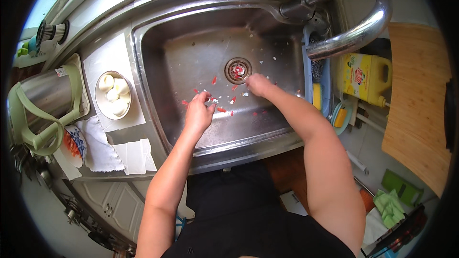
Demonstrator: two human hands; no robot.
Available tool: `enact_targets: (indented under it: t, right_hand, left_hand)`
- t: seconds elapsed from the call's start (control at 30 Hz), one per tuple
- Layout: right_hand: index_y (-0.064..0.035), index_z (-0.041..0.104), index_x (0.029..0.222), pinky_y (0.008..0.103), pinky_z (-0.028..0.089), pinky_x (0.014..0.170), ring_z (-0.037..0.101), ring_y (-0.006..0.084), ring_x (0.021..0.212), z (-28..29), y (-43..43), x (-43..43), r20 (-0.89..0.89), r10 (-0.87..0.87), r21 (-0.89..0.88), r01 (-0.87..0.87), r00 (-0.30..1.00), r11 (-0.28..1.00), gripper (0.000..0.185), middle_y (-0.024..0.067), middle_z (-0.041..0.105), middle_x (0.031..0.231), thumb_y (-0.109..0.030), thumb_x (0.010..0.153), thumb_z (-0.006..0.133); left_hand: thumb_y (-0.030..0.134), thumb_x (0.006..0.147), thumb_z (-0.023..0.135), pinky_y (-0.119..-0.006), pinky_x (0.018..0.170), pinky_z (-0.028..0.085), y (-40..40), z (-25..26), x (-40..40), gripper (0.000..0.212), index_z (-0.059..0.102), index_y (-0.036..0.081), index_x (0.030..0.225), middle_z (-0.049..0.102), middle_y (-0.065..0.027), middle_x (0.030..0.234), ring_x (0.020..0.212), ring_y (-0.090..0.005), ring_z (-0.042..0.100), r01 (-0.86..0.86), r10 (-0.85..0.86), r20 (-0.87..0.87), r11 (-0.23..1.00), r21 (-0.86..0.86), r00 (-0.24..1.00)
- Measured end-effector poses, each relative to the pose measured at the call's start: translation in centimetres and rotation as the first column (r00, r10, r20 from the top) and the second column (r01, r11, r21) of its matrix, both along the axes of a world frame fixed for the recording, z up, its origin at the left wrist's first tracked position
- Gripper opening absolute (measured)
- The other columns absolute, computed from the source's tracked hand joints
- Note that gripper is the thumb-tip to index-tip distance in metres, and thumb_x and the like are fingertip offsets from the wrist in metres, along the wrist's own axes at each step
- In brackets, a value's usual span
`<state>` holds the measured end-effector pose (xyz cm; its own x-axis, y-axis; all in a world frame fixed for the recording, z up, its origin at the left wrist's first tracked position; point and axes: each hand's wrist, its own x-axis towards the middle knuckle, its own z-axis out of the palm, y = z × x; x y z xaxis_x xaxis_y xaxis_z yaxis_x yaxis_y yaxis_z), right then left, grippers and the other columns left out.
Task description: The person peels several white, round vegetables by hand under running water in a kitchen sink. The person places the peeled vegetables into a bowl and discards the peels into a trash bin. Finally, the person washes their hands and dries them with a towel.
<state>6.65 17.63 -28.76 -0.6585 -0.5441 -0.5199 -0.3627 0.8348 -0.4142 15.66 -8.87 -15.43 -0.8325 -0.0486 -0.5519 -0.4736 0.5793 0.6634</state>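
Observation:
My left hand [199,114] reaches low into the stainless steel sink [186,61], thumb and fingers apart. Small white scraps that look like eggshell [215,101] and red scraps [221,109] lie right beside its fingertips. My right hand [259,85] is curled at the lower right edge of the drain [238,70]; its fingertips are turned down, so whether it pinches anything is hidden. Red and white bits have gathered in the drain strainer. More scraps are scattered over the sink floor around both hands.
A chrome faucet [353,39] arches over the sink's right rim. On the left counter stand a bowl [97,96] of peeled eggs [120,86], a white cloth [98,147] and a green-handled steel container [48,95]. To the right are a blue caddy [325,89], a yellow jug [364,77] and a wooden board [416,107].

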Motion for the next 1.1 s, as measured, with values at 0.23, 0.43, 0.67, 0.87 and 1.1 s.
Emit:
enact_targets:
  t: [0.23, 0.43, 0.67, 0.87, 1.1]
  right_hand:
    - [-0.0053, 0.068, 0.084, 0.0487, 0.052, 0.077, 0.065, 0.0396, 0.086, 1.6, -3.7, 0.1, -0.065, -0.219, 0.088, 0.225, 0.973, 0.970, 0.014, 0.0207, 0.067, 0.086, -0.011, 0.080, 0.056]
    - [-0.0029, 0.067, 0.089, 0.0481, 0.053, 0.078, 0.066, 0.0387, 0.088, 0.5, -4.4, -0.8, -0.111, -0.210, 0.116, 0.222, 0.971, 0.968, 0.019, 0.0216, 0.068, 0.090, -0.009, 0.083, 0.050]
    - [-0.0030, 0.067, 0.096, 0.0465, 0.052, 0.082, 0.065, 0.0370, 0.095, 1.0, -5.2, -1.4, -0.008, -0.171, 0.139, 0.171, 0.985, 0.975, 0.022, 0.0206, 0.068, 0.099, -0.010, 0.084, 0.050]
    - [-0.0042, 0.066, 0.098, 0.0463, 0.051, 0.084, 0.064, 0.0372, 0.098, 0.5, -5.5, -1.9, 0.007, -0.166, 0.147, 0.163, 0.986, 0.976, 0.022, 0.0203, 0.067, 0.101, -0.010, 0.084, 0.050]
    - [-0.0056, 0.066, 0.100, 0.0460, 0.051, 0.085, 0.064, 0.0366, 0.099, 0.6, -5.5, -2.1, -0.004, -0.180, 0.152, 0.178, 0.984, 0.972, 0.023, 0.0203, 0.067, 0.103, -0.013, 0.086, 0.049]
  left_hand:
    - [-0.007, 0.070, 0.067, -0.040, 0.078, 0.052, 0.2, 0.4, 0.1, 0.034, 0.061, 0.002, 0.102, 0.063, -0.0170, 0.097, 0.087, -0.0313, 0.064, -0.045, 0.045, 0.002, 0.999, 0.014, 0.999]
    - [-0.003, 0.071, 0.070, -0.040, 0.080, 0.051, 0.3, 0.7, 0.3, 0.035, 0.061, 0.002, 0.104, 0.062, -0.0173, 0.102, 0.091, -0.0321, 0.063, -0.029, 0.029, -0.014, 0.999, 0.013, 0.999]
    - [0.006, 0.075, 0.071, -0.039, 0.081, 0.051, 0.2, -0.9, 1.3, 0.034, 0.061, 0.002, 0.107, 0.063, -0.0168, 0.104, 0.090, -0.0321, 0.064, 0.000, -0.001, -0.050, 1.000, -0.017, 0.999]
    - [0.007, 0.076, 0.070, -0.038, 0.078, 0.052, 0.2, -0.8, 1.5, 0.033, 0.060, 0.001, 0.108, 0.065, -0.0162, 0.103, 0.085, -0.0278, 0.066, 0.012, -0.014, -0.047, 0.999, -0.037, 0.999]
    - [0.007, 0.077, 0.069, -0.037, 0.079, 0.052, 0.1, -0.2, 1.6, 0.034, 0.060, 0.001, 0.109, 0.065, -0.0162, 0.105, 0.086, -0.0281, 0.066, 0.015, -0.018, -0.051, 0.999, -0.045, 0.999]
